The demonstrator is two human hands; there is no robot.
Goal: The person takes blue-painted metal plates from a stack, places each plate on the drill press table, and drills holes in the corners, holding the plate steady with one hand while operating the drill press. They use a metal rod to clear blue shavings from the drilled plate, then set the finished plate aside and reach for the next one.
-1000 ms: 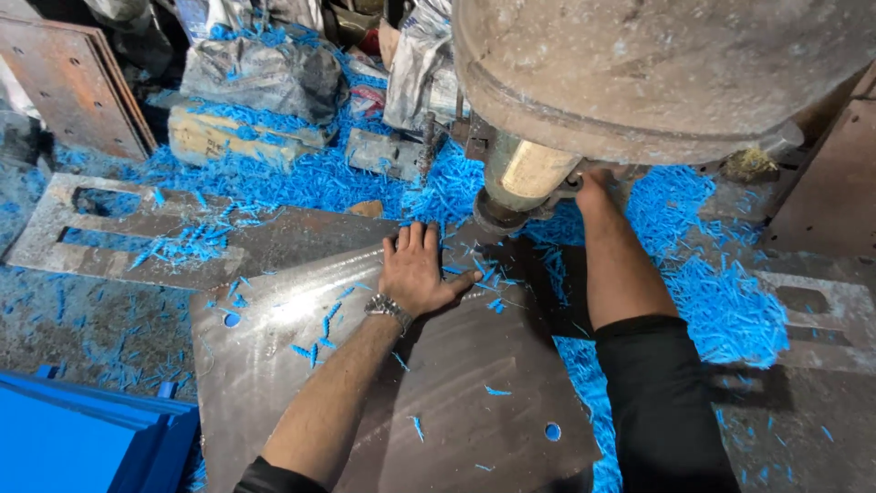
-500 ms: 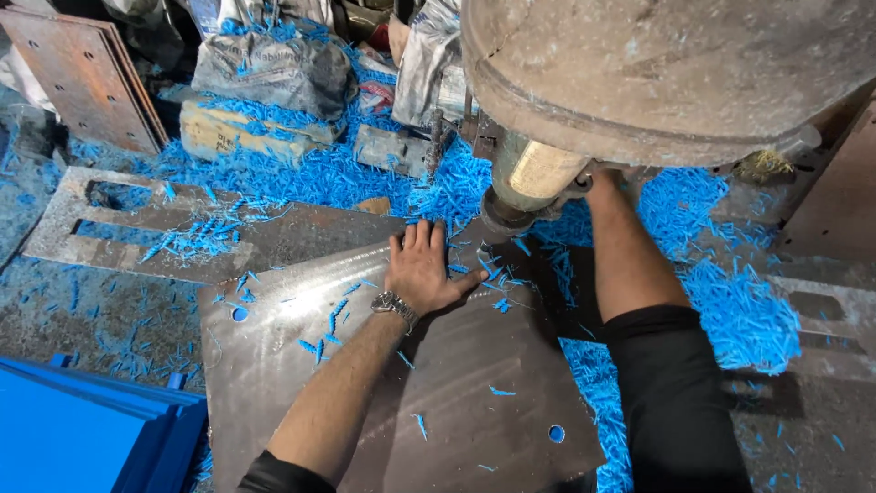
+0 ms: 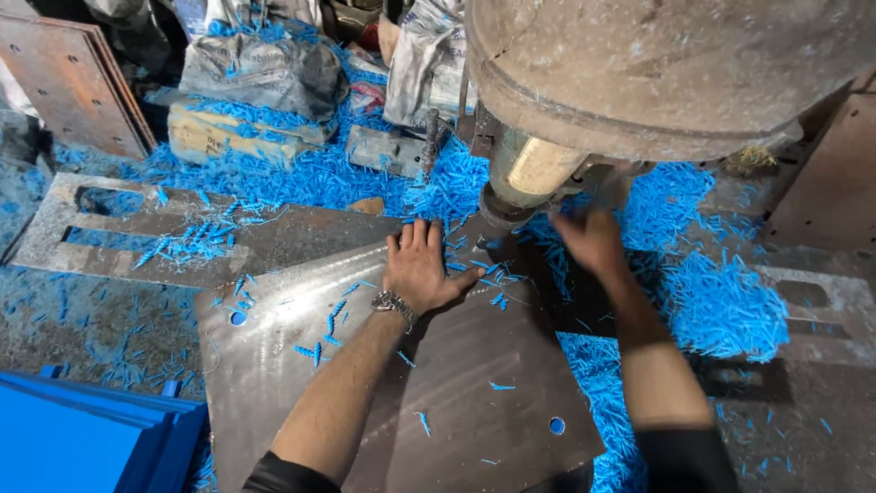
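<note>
My left hand (image 3: 422, 267) lies flat, fingers spread, on a grey steel plate (image 3: 456, 383) that has small round holes and blue film around them. A metal watch sits on that wrist. The plate's far corner reaches under the press head (image 3: 525, 178) of a big rusty machine (image 3: 675, 73). My right hand (image 3: 589, 239) hovers just right of the press head, blurred, with its fingers loosely apart and nothing in them. Small blue slivers (image 3: 721, 301) lie scattered over the plate and heaped around it.
A cut-out steel plate (image 3: 119, 242) lies to the left. A stack of blue sheets (image 3: 82, 438) sits at the lower left. Grey sacks (image 3: 265, 68) and a rusty panel (image 3: 78, 78) stand behind. More steel plates (image 3: 821, 301) lie at right.
My right hand has pulled back from under the press head toward me. My left hand has stayed pressed on the plate. The camera has shifted slightly.
</note>
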